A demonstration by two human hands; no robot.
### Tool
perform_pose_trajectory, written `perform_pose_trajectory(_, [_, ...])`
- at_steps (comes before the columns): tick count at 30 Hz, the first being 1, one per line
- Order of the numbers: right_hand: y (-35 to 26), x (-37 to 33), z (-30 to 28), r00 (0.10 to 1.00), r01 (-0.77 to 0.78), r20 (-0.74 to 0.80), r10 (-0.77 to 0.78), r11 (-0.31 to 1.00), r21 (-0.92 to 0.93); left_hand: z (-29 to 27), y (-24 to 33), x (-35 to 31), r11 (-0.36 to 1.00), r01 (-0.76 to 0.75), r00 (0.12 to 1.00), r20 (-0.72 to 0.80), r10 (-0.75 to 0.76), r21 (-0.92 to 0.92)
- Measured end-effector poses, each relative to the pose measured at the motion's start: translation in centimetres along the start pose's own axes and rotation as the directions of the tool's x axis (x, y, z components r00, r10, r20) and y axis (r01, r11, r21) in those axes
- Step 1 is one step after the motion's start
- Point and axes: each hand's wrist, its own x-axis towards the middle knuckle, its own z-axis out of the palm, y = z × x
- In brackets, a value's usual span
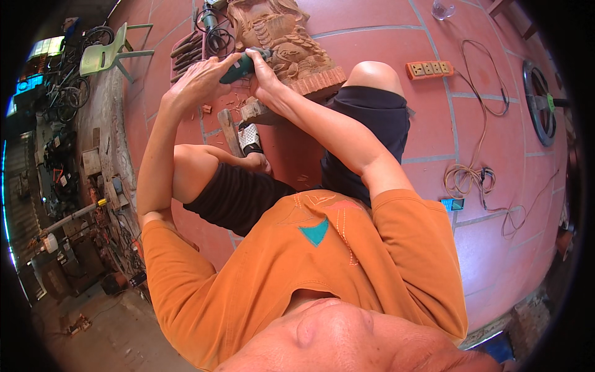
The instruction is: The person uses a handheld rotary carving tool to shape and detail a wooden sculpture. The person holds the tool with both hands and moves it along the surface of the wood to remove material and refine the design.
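A green handheld power tool (235, 70) lies between my two hands, its front end pointed at a carved wooden figure (290, 54). My left hand (201, 82) is closed round the tool's rear part, fingers partly hidden. Further forward, my right hand (264, 75) grips the same tool close to the carving. The carving is brown wood with deep relief, and it lies in front of my knees with its base toward me. Beneath its near end is a rough wooden block (255, 111). The tool's tip is too small to make out.
Left of the carving, a pink tray (186, 53) holds several chisels beside another green corded tool (209, 18). Wood chips lie on the red tiles. An orange power strip (429, 69), coiled cable (469, 180) and a glass (442, 9) are at right; a green chair (102, 57) stands far left.
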Motion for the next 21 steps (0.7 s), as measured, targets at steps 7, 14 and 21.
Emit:
perform_pose_trajectory(7, [0.2, -0.2, 0.0, 1.0, -0.01, 0.013, 0.01, 1.0, 0.008, -0.4, 0.4, -0.3, 1.0, -0.013, 1.0, 0.001, 0.013, -0.015])
perform_pose_trajectory(14, [0.2, -0.8, -0.1, 0.999, -0.02, 0.04, 0.022, 0.999, -0.035, -0.4, 0.5, -0.5, 0.999, -0.034, 0.999, -0.021, 0.034, -0.038])
perform_pose_trajectory(21, [0.2, -1.2, -0.1, 0.999, -0.04, 0.015, 0.04, 0.999, -0.029, -0.5, 0.8, -0.7, 0.997, -0.042, 0.999, -0.015, 0.041, -0.057])
